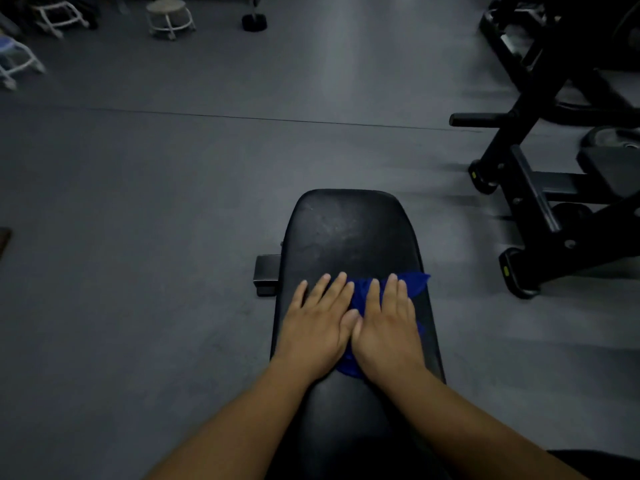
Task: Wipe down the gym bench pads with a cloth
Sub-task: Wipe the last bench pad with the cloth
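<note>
Blue cloth (417, 282) is pressed onto the black bench pad (349, 230), mostly under the right hand (388, 327). The left hand (317, 323) is laid just beside it. Both hands are spread flat, fingers straight.

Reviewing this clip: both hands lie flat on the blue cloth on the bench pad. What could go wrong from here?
1. The blue cloth is bunched up, and the left hand lies mostly on bare bench pad, so it may smear rather than wipe.
2. Dull marks at the pad's far end could get missed.
3. Beyond the right hand, a cloth corner reaches the pad's right edge and might slide off.
</note>
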The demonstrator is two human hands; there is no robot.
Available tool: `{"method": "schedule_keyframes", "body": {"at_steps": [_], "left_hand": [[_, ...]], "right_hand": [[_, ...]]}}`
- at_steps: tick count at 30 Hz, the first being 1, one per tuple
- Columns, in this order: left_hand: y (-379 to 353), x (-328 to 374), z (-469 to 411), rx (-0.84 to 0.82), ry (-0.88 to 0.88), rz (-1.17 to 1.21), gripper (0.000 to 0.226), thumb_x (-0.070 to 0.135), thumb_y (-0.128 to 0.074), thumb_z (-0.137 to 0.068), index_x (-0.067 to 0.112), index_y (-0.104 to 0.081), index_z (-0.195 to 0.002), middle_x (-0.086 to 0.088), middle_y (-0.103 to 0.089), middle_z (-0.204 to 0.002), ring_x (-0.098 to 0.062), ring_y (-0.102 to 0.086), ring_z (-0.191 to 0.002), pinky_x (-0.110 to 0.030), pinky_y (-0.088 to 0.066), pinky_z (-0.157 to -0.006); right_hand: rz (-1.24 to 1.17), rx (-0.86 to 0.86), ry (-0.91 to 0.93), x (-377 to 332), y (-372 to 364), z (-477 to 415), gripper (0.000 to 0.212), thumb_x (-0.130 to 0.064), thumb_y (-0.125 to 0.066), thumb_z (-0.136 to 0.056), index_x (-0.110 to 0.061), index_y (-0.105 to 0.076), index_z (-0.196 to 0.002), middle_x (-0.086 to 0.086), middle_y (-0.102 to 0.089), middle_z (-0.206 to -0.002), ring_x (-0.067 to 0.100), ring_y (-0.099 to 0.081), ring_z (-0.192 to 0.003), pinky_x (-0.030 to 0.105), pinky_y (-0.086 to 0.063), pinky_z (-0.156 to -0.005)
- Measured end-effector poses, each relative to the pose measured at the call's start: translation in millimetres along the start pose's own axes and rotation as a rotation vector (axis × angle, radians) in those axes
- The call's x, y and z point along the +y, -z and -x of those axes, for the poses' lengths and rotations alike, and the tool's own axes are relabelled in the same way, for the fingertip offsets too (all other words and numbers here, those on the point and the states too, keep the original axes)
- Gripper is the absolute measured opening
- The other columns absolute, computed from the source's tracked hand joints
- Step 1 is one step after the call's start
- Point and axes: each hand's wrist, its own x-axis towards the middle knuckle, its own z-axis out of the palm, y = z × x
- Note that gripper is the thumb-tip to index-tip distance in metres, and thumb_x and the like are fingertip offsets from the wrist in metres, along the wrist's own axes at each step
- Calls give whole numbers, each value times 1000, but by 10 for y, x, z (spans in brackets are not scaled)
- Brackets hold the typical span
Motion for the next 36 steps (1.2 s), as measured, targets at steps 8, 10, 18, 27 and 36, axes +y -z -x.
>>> {"method": "schedule_keyframes", "body": {"at_steps": [8,10,18,27,36], "left_hand": [[178,-672,-582,40,168,-51,69,48,4,-96,26,-12,-160,7,-5,-168,-14,-1,-154,-40,-2,-123],[232,-789,-606,59,243,28,56,39,-16,-106,23,-12,-160,3,-7,-168,-16,-4,-154,-39,-6,-123],[498,-775,-397,273,372,356,56,17,-35,-106,13,-17,-159,-2,-18,-166,-15,-14,-153,-32,-16,-122],[226,-164,222,134,262,257,58,27,-34,-106,18,-14,-160,2,-12,-167,-13,-8,-153,-33,-11,-125],[451,197,564,106,176,108,66,42,-34,-102,30,-5,-160,3,1,-168,-19,3,-154,-43,-7,-125]], "right_hand": [[-27,132,155,-391,-24,-923,77,-52,-11,-95,-8,-11,-158,21,-2,-164,31,2,-153,45,-3,-124],[-8,129,173,-521,-9,-1160,79,-56,-15,-94,-9,-11,-158,21,-1,-164,32,2,-153,46,-3,-124],[12,37,427,-685,-25,-1055,85,-66,-15,-91,-15,-9,-159,21,5,-164,34,7,-152,46,3,-123],[-7,106,139,213,118,-431,59,-31,-37,-100,-6,-30,-154,13,-22,-163,28,-21,-150,39,-17,-122],[-113,173,227,197,383,293,58,-12,-46,-97,-12,-32,-153,8,-28,-161,22,-23,-149,31,-22,-119]]}}
